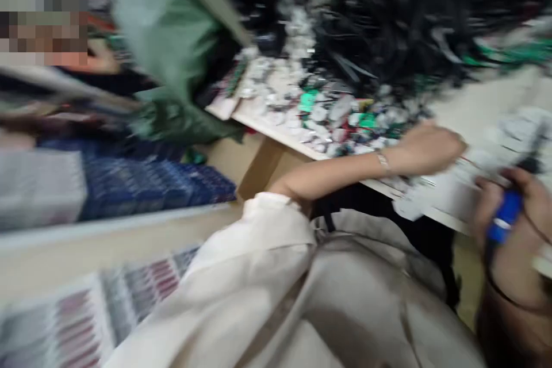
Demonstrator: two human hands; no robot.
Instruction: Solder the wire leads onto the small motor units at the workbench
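Motion blur softens the whole view. My left hand [426, 148], with a bracelet at the wrist, is closed above the front edge of the white worktable [478, 98]. Its fingertips are hidden, so what it holds cannot be made out; a thin reddish line shows beside it. At the right edge, my right hand [524, 224] is closed around a blue-handled tool [504, 215] with a black cord along the wrist. White round pieces [520, 129] lie beyond that hand. Left of my left hand spreads a pile of small white and green parts [332, 112].
Dark strips or wires [388, 29] are heaped at the back of the table. A green sack [168, 40] hangs at the left, above blue packed boxes [150, 184] on a shelf. Another person's arm [101, 57] shows at the upper left.
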